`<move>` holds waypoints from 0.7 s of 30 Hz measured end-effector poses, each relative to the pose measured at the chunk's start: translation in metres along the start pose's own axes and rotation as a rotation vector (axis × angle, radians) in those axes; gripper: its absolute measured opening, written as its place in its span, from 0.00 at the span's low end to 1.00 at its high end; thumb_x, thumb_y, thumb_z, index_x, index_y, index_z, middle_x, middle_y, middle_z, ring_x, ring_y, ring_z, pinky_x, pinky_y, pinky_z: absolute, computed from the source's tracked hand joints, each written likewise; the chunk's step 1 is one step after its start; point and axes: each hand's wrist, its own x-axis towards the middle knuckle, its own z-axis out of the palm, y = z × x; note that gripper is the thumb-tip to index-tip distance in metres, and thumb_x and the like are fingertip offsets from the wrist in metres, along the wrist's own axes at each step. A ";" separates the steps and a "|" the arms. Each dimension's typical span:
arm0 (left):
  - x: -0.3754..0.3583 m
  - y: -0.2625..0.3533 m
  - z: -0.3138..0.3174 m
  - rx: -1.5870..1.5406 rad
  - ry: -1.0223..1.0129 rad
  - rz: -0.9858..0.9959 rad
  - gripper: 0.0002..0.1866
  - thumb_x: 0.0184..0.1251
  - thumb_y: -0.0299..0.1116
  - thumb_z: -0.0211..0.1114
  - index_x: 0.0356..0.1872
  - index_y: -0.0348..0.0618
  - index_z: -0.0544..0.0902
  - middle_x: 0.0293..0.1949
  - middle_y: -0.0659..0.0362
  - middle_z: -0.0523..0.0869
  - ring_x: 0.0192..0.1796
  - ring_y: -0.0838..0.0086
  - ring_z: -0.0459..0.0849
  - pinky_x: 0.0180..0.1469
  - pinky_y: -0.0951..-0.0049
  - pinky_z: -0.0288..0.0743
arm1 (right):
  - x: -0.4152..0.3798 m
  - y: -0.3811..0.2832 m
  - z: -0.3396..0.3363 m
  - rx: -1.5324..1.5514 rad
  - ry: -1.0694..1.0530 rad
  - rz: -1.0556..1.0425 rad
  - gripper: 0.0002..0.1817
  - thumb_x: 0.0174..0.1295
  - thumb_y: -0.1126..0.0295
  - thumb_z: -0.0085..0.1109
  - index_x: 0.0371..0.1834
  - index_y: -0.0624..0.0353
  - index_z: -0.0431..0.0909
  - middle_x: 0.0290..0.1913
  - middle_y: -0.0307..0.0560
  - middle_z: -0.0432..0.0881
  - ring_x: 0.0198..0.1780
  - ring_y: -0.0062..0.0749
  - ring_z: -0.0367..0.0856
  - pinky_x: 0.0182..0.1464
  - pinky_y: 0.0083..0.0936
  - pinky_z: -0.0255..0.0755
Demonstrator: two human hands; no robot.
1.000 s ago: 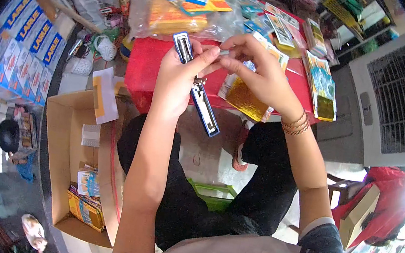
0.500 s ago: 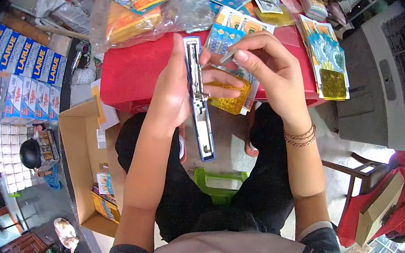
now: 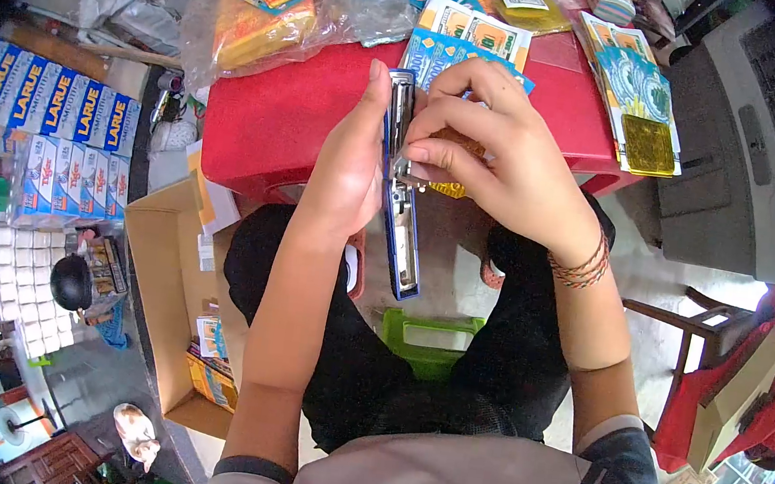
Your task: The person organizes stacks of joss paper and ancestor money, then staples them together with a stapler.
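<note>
A blue stapler (image 3: 400, 234), swung open lengthwise with its metal channel facing up, is gripped in my left hand (image 3: 343, 170). The fingers wrap behind it and my thumb lies along its left side. My right hand (image 3: 503, 150) is closed in a pinch right at the stapler's middle. A small grey strip of staples is between its thumb and fingertips, mostly hidden by them. Behind the hands, a gold-coloured sheet (image 3: 451, 189) shows partly, and blue printed notes (image 3: 438, 52) lie on the red table (image 3: 267, 123).
A plastic bag with yellow packs (image 3: 263, 37) lies at the table's back left. Printed paper stacks (image 3: 633, 98) sit at its right edge. An open cardboard box (image 3: 158, 245) stands left, a green stool (image 3: 435, 329) between my legs. A cat (image 3: 136, 433) is on the floor.
My right hand has moved left and down, bringing the staple strip from above onto the open stapler. The stapler has shifted slightly right and stands more upright in my left hand.
</note>
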 end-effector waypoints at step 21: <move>0.005 0.000 0.002 -0.005 0.032 0.006 0.28 0.75 0.60 0.43 0.49 0.45 0.76 0.37 0.62 0.80 0.37 0.79 0.82 0.37 0.75 0.80 | 0.008 0.001 0.003 0.017 0.014 0.052 0.15 0.51 0.73 0.71 0.40 0.61 0.77 0.40 0.43 0.76 0.43 0.32 0.77 0.48 0.26 0.71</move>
